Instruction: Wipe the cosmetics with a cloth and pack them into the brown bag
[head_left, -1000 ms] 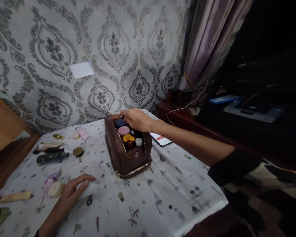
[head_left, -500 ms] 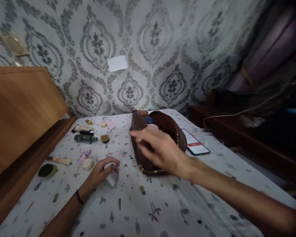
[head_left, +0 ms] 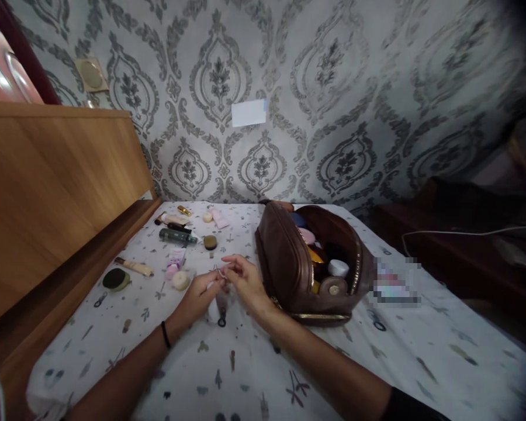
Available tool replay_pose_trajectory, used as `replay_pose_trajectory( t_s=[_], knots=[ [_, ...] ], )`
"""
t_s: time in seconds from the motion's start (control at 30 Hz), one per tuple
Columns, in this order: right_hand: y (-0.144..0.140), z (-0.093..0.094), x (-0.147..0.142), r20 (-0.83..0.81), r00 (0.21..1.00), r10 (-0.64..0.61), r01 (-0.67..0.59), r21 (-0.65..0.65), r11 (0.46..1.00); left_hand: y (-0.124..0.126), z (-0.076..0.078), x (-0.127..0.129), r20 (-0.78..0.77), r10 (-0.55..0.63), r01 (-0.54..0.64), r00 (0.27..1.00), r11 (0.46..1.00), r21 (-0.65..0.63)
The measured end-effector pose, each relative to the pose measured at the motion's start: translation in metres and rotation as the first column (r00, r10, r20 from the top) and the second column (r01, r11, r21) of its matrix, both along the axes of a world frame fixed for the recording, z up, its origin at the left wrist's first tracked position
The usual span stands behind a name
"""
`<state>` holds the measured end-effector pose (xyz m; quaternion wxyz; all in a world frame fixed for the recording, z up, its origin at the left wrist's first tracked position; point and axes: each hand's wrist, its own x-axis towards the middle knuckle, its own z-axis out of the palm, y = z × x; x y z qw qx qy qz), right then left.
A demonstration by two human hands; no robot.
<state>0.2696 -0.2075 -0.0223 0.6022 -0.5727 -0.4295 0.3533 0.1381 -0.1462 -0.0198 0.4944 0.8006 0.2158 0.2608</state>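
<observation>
My left hand (head_left: pixel 200 297) is closed around a small white item (head_left: pixel 213 309), whose lower part shows beneath the fingers; its kind is unclear. The fingertips of my right hand (head_left: pixel 248 287) are pinched and meet those of my left hand at the top of it. What the right fingertips grip is too small to make out. Just right of my hands stands an open brown zip bag (head_left: pixel 284 263). Inside it are a white-capped container (head_left: pixel 338 268), a pink round thing (head_left: pixel 307 235) and amber items. A cream-coloured round jar (head_left: pixel 180 280) lies left of my hands.
Left on the patterned cloth (head_left: pixel 228 380) are a dark green tube (head_left: pixel 177 237), a lilac tube (head_left: pixel 175 263), a pink tube (head_left: pixel 220 218), a brush (head_left: pixel 134 266) and a dark-lidded jar (head_left: pixel 116 279). A wooden board (head_left: pixel 61 199) borders the left. A blurred-out patch covers the phone's place.
My right hand has left the bag and moved left to meet my left hand at the white item. The view has swung, so the scene sits further right.
</observation>
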Motion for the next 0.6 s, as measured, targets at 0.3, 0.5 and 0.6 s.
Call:
replay_pose_trajectory(
  t_s=[0.3, 0.5, 0.6],
  knots=[
    [0.003, -0.032, 0.001, -0.009, 0.999, -0.045, 0.045, -0.022, 0.999, 0.026, 0.034, -0.02, -0.035, 0.321, -0.31, 0.947, 0.935, 0.172],
    [-0.002, -0.027, -0.002, 0.095, 0.995, -0.034, 0.037, -0.033, 0.999, 0.11, 0.061, -0.034, -0.327, 0.64, -0.169, 0.696, 0.588, 0.791],
    [-0.005, -0.022, 0.0, 0.138, 0.99, -0.038, 0.048, -0.069, 0.996, 0.135, 0.057, -0.028, -0.519, 0.634, 0.077, 0.573, 0.589, 0.804]
  ],
)
